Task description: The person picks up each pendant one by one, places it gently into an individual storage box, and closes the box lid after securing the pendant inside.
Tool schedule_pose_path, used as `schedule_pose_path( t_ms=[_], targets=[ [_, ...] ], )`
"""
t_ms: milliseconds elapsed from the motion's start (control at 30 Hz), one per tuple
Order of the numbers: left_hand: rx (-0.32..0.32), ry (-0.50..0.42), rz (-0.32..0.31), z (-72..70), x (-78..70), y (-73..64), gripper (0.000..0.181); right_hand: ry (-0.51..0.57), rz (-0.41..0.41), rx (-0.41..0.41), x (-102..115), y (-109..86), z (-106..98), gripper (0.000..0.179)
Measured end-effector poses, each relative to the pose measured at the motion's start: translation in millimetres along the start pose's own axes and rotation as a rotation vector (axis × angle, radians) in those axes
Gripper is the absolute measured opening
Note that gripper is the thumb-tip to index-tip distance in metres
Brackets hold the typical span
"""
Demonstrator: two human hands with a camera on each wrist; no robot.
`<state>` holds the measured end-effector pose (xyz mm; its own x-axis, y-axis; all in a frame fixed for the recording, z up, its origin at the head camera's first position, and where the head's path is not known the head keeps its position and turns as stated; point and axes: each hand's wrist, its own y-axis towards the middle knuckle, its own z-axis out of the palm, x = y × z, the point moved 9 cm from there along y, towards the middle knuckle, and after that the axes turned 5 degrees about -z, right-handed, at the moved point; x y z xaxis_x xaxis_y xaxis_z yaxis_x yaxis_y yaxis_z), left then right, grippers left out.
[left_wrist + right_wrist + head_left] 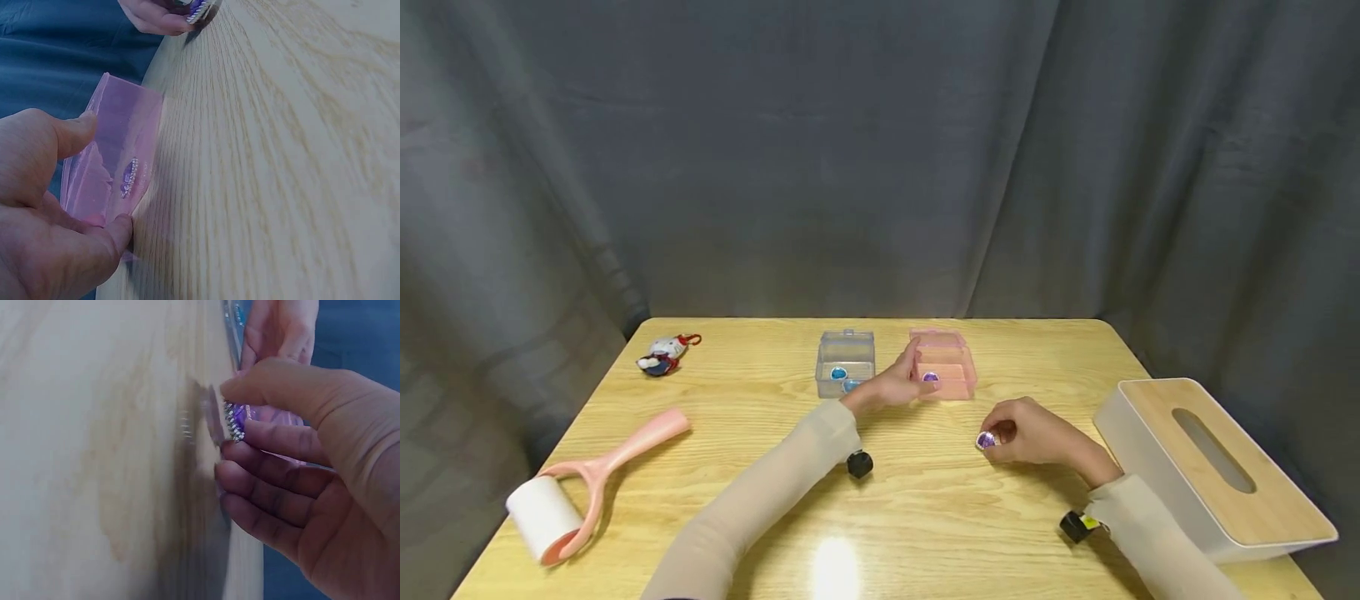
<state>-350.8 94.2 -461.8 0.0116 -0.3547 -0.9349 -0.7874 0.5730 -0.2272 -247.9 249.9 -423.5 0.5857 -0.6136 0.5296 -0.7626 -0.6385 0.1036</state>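
Observation:
My left hand [891, 387] spans the left side of a small clear pink box [957, 387], thumb and fingers gripping its walls. The box's hinged lid stands raised at the back. Inside lies a round purple gem button [930, 377], its beaded silver rim showing in the left wrist view. To the right and nearer, my right hand [1033, 429] pinches a second purple gem button [986, 440] between thumb and fingertips, low over the table. In the right wrist view this button [235, 421] is seen edge-on, partly covered by the fingers.
Left of the pink box stands a clear grey-blue box [846, 340], lid raised, with blue gem buttons [838, 373] inside. A tissue box [1157, 475] stands beside my right forearm. At left are a pink-handled lint roller [597, 477] and a small plush keychain [664, 352].

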Motion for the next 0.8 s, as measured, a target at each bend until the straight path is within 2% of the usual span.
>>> schedule_pose_path(
  t_ms=[133,267,600,800],
  targets=[
    [0.003,-0.001,0.024,1.4,-2.7,0.2,0.099,0.033,-0.005,-0.028,-3,1.4,-4,0.012],
    [0.004,0.006,0.012,1.3,-1.2,-0.2,0.1,0.017,0.006,-0.05,-5,4.7,-11,0.016],
    [0.001,-0.001,0.002,0.1,-0.5,0.4,0.1,-0.032,0.039,-0.183,3,16.3,-48,0.025],
    [0.008,-0.007,-0.004,1.1,-0.3,-0.5,0.101,-0.052,0.035,-0.229,4,27.7,-63,0.024]
  ],
)
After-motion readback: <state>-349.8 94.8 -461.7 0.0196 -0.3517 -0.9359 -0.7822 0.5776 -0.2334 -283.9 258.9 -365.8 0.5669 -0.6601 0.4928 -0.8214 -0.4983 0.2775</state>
